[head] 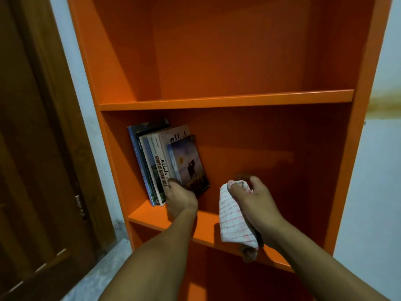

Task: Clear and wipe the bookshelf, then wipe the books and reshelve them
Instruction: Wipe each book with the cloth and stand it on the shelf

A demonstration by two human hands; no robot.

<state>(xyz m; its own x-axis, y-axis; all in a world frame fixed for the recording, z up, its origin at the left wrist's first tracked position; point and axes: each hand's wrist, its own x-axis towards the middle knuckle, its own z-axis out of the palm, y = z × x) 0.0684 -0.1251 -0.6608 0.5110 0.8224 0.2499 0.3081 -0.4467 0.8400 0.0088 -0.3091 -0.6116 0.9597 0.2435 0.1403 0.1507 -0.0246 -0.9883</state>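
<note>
An orange bookshelf (225,101) fills the view. On its middle shelf, at the left, several books (152,164) stand leaning against the side wall. The outermost one is a dark purple-covered book (189,161). My left hand (181,199) grips the bottom of that book, thumb on its spine side. My right hand (252,200) holds a white cloth with red checks (233,220) bunched in its fingers, just right of the books and above the shelf board. The cloth hangs down past the shelf's front edge.
The upper shelf compartment (227,61) holds nothing. A brown wooden door (36,170) stands at the left. White wall (379,159) lies to the right of the bookshelf. Grey floor (102,268) shows at the lower left.
</note>
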